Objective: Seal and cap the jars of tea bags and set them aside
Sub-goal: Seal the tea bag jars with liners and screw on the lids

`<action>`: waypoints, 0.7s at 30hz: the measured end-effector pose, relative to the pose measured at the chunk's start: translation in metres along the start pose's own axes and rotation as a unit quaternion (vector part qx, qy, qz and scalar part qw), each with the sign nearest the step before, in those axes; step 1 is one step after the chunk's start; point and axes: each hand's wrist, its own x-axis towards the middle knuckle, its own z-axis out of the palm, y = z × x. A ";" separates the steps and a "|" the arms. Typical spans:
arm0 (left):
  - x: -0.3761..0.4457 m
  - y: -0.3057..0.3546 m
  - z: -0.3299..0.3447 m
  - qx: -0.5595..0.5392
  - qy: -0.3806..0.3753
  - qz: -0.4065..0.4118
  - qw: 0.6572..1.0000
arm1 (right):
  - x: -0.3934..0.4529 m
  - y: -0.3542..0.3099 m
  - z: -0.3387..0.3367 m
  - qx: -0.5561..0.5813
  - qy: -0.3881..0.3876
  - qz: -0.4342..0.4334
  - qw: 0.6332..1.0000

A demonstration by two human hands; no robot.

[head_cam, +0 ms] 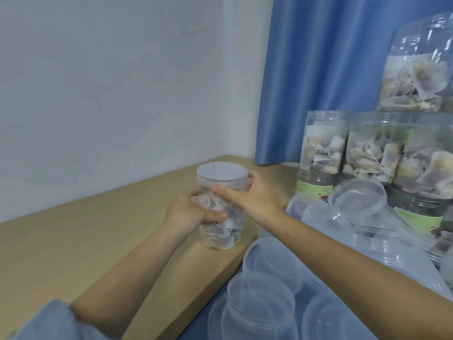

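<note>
A clear plastic jar of tea bags [221, 235] stands on the wooden table [73, 236] near its right edge. A clear cap [221, 176] with a patterned white seal under it sits on the jar's mouth. My left hand [190, 214] wraps the jar's body from the left. My right hand [255, 196] reaches in from the right, thumb and fingers around the cap's rim.
Several open jars of tea bags [372, 155] stand stacked at the right, before a blue curtain [318, 69]. Loose clear caps [358, 197] and a pile of clear lids [264, 305] lie below them to the right. A white wall backs the table.
</note>
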 end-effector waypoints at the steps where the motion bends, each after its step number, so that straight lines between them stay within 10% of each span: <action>1: 0.009 -0.003 0.004 -0.033 -0.001 -0.007 0.999 | 0.011 0.005 0.000 -0.008 -0.010 0.019 1.000; 9: 0.052 0.015 0.044 -0.187 -0.038 -0.051 0.980 | 0.048 0.025 -0.006 -0.108 -0.114 0.079 0.985; 21: -0.039 0.108 0.076 -0.149 -0.078 0.059 0.984 | -0.012 -0.024 -0.083 -0.029 -0.069 0.013 0.997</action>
